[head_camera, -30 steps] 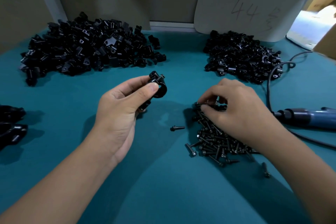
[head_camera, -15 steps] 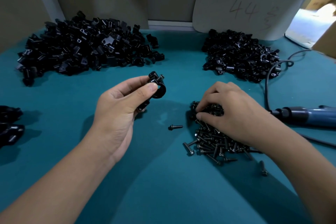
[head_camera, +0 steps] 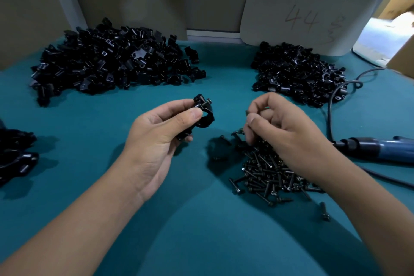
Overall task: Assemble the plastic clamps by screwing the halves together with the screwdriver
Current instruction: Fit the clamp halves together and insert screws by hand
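Observation:
My left hand holds a black plastic clamp between thumb and fingers above the teal table; one screw head sticks out of the clamp's top. My right hand hovers just above the pile of black screws, fingers curled, pinching a small dark screw at its fingertips. The blue and black electric screwdriver lies on the table to the right of that hand, untouched.
A large heap of black clamp halves lies at the back left, a smaller heap at the back right. Finished black clamps sit at the left edge. The screwdriver's cable loops behind. A grey board leans on the wall.
My right hand has lifted off the screw pile and moved up and left toward the clamp with a screw pinched in it. The left hand holds the clamp still.

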Demonstrator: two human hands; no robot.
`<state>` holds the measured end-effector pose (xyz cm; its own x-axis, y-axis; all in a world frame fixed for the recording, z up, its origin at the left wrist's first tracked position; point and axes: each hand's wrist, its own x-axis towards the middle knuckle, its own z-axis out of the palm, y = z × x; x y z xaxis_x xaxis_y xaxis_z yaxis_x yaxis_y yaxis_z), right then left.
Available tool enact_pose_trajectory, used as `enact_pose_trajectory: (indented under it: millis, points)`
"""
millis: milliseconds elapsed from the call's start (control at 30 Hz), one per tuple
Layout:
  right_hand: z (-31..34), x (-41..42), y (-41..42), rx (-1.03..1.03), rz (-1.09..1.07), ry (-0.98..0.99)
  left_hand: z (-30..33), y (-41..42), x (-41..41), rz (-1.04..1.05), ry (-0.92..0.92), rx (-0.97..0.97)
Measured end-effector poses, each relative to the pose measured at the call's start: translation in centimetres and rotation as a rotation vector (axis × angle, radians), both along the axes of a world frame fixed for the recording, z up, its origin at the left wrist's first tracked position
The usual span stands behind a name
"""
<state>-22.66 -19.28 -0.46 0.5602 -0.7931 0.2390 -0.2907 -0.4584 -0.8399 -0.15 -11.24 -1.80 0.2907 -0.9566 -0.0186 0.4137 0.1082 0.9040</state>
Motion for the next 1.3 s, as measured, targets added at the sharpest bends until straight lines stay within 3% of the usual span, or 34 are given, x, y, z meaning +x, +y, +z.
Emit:
enact_pose_trajectory:
  millis: [233, 433, 667, 867, 1133, 1300]
  points:
    - [0.0, 0.9, 0.7, -0.046, 0.036, -0.276, -0.1, 0.2, -0.3, -0.221, 0.114, -0.076]
    - [0.2, 0.8, 1.0, -0.123, 0.025, -0.316, -0.2, 0.0, -0.1, -0.248, 0.122, -0.080]
    - [-0.1, -0.3, 0.0, -0.330, -0.227, -0.006, 0.0, -0.1, 0.4, -0.127, 0.142, -0.049]
    - [0.0, 0.2, 0.3, -0.468, -0.049, 0.474, -0.2, -0.6, 1.0, -0.009, 0.277, -0.030]
    - [-0.6, 2.7, 1.9, -0.515, 0.048, 0.677, -0.5, -0.8, 1.1, -0.030, 0.285, -0.060]
    - [-0.5, 2.2, 1.8, -0.413, 0.083, 0.574, -0.5, -0.8, 1.1, -0.026, 0.301, -0.049]
